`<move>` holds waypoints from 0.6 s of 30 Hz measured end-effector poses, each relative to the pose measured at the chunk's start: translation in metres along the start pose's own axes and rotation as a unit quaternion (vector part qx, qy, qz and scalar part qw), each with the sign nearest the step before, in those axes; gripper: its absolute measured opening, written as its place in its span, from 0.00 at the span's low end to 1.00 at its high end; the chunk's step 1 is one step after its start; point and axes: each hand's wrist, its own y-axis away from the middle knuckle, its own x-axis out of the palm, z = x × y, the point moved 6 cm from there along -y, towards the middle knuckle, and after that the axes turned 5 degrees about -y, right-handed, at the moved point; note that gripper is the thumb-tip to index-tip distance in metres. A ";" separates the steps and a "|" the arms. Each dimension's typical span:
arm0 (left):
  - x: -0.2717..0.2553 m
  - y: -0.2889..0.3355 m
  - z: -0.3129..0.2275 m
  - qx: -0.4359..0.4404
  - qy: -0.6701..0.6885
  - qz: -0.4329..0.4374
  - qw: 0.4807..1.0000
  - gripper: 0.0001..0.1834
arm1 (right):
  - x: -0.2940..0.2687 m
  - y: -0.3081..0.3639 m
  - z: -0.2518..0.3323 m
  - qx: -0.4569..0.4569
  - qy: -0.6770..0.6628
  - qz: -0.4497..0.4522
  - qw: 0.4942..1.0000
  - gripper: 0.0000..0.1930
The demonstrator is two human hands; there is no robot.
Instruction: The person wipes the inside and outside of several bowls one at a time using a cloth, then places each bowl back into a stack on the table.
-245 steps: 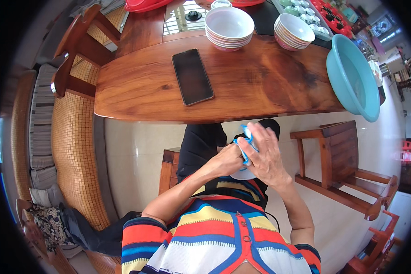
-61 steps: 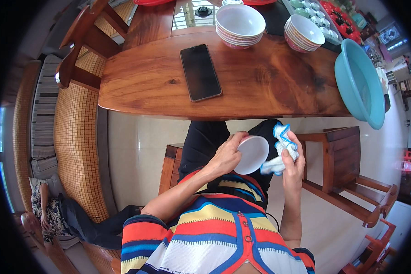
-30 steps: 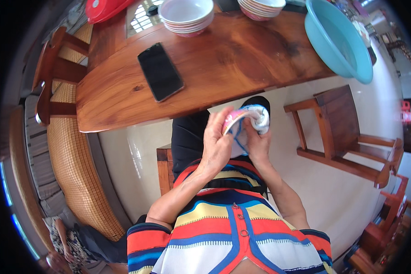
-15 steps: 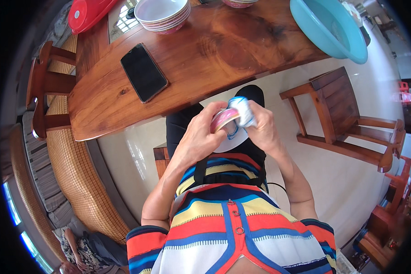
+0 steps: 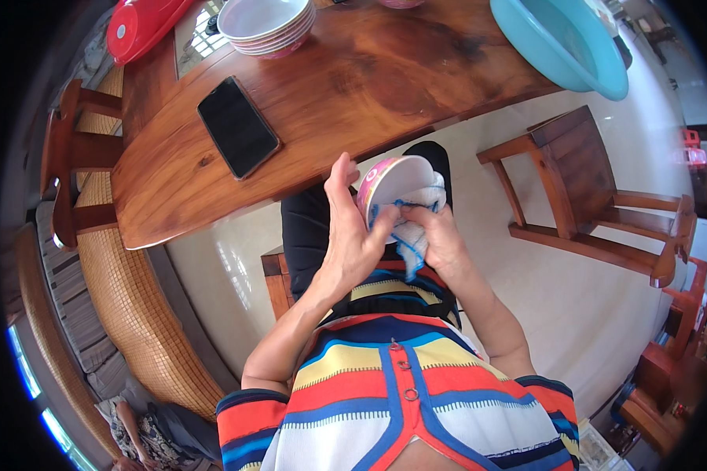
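Observation:
Over my lap, a white bowl [image 5: 395,179] with a pink patterned outside is tilted on its side. My left hand [image 5: 349,228] grips its left edge, thumb inside and the fingers raised along the outer wall. Bunched in my right hand [image 5: 438,239] is a white cloth [image 5: 411,239] with blue edging, pressed against the bowl's inside and right rim. Part of the cloth hangs below the bowl. The right fingertips are partly hidden by cloth and bowl.
On the wooden table [image 5: 353,102] lie a black phone [image 5: 238,127], a stack of similar bowls [image 5: 267,27], a red plastic lid or tray [image 5: 143,30] and a light-blue basin [image 5: 562,43]. Wooden chairs [image 5: 569,165] stand around. A person [image 5: 153,432] sits at the lower left.
The bowl has turned so that its white inside shows, and my left fingers have straightened. The cloth has moved from the outer side into the bowl, its corner now hanging down.

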 end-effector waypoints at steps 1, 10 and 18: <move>-0.001 0.002 -0.010 0.062 0.009 0.006 0.998 0.44 | -0.007 -0.002 0.008 -0.003 0.037 -0.008 0.999 0.17; 0.021 0.011 -0.029 0.275 -0.408 0.128 0.861 0.06 | -0.026 0.004 0.054 0.047 0.058 0.037 0.996 0.19; 0.024 0.010 -0.005 0.064 -0.085 0.165 0.980 0.08 | -0.013 0.023 0.093 -0.072 -0.091 0.101 0.988 0.24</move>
